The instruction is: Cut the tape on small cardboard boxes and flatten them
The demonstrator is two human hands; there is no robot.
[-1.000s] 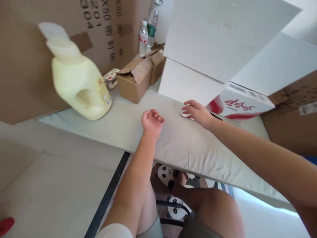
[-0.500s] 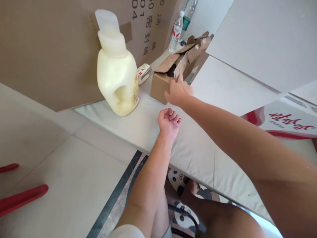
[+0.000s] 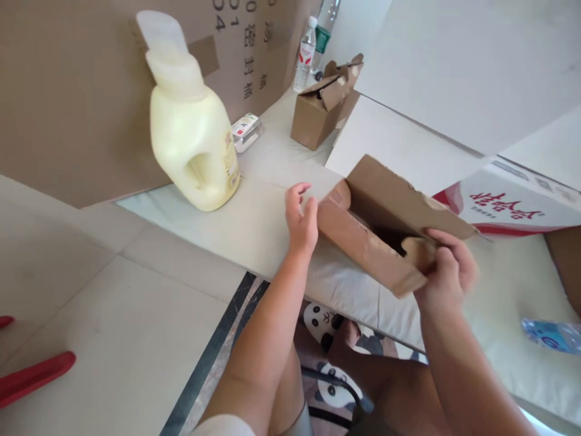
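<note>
My right hand (image 3: 447,272) grips the near right end of an open brown cardboard box (image 3: 363,242), with its fingers over the end flap. The box is tilted above the pale padded surface (image 3: 267,224), and its dark inside partly shows. At the box's left end, my left hand (image 3: 302,218) has its thumb and fingers curved apart, holding nothing. Whether its fingertips touch the box I cannot tell. Farther back stands another small cardboard box (image 3: 313,124) with torn flaps.
A pale yellow detergent jug (image 3: 195,145) stands left, against a large printed carton (image 3: 91,91). Beside it lies a small clear pack (image 3: 246,132). Water bottles (image 3: 305,54) stand at the back. A red-and-white carton (image 3: 512,200) and a blue-labelled bottle (image 3: 551,334) are at right.
My right hand has moved from the back towards me and right, bringing one cardboard box along. Another box stays behind. My left hand has gone from curled fingers to spread ones.
</note>
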